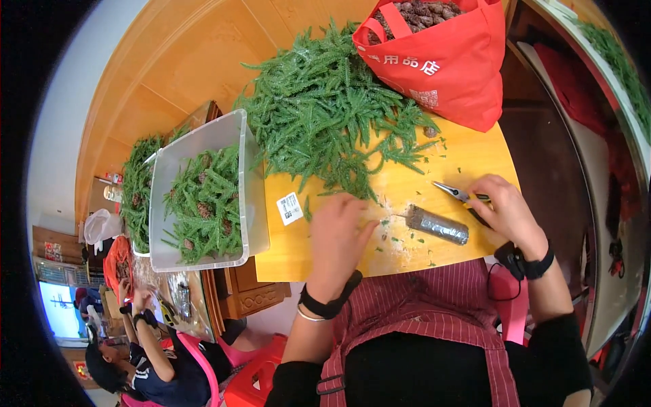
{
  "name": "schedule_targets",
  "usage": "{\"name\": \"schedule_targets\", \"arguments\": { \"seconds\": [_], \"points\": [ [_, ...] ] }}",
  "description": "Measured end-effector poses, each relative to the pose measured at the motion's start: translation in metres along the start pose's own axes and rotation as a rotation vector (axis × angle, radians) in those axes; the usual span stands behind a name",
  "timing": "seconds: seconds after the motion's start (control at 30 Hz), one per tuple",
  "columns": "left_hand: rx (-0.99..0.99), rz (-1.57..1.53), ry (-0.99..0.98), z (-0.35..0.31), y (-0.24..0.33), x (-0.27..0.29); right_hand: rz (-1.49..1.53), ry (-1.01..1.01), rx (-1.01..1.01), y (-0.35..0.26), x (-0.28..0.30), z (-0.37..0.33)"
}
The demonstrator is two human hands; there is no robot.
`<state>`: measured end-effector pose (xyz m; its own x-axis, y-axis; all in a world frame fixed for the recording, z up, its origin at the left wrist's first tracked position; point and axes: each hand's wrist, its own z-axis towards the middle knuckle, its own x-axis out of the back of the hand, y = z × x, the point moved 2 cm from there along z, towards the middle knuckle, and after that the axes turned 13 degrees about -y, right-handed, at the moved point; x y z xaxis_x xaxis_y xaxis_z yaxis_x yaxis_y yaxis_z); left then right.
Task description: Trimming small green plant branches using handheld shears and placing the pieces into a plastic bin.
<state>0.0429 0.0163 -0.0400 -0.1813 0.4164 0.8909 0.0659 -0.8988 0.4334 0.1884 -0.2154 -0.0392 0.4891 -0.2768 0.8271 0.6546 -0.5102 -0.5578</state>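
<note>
A dark cylindrical bundle (pixel 439 225) in clear plastic lies on the yellow table between my hands. From its left end a thin dark wire (pixel 399 215) sticks out toward my left hand (pixel 339 230), whose thumb and fingers are closed around its tip; the fingertips are partly hard to make out. My right hand (pixel 505 207) grips black-handled pliers (pixel 453 191), their metal jaws pointing left above the bundle. Behind my left hand spreads a big heap of green artificial pine sprigs (pixel 319 108). A white label (pixel 289 209) lies left of that hand.
A clear plastic bin (pixel 254 203) at left holds sprigs with pine cones. A red bag (pixel 447 74) of pine cones stands at the back right; one loose cone (pixel 430 131) lies before it. Green scraps dot the table (pixel 475 152). Another person (pixel 169 366) works at far left.
</note>
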Motion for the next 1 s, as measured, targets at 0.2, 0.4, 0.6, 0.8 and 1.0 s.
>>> {"name": "schedule_targets", "arguments": {
  "seconds": [0.2,0.4,0.6,0.8,1.0],
  "points": [
    [-0.053,-0.131,-0.184,0.009,0.008,-0.042,-0.105,0.03,0.195,0.016,0.006,0.091],
    [0.009,-0.225,-0.23,0.013,0.002,-0.051,-0.31,-0.036,0.111,0.04,-0.012,0.134],
    [0.088,-0.355,-0.282,0.016,-0.007,-0.052,-0.254,-0.126,0.043,0.04,-0.011,0.126],
    [0.185,-0.499,-0.334,0.019,-0.012,-0.05,-0.092,-0.005,0.216,0.038,0.011,0.095],
    [0.234,-0.656,-0.333,0.009,-0.037,-0.035,0.399,-0.108,-0.027,0.013,0.03,0.055]
  ]
}}
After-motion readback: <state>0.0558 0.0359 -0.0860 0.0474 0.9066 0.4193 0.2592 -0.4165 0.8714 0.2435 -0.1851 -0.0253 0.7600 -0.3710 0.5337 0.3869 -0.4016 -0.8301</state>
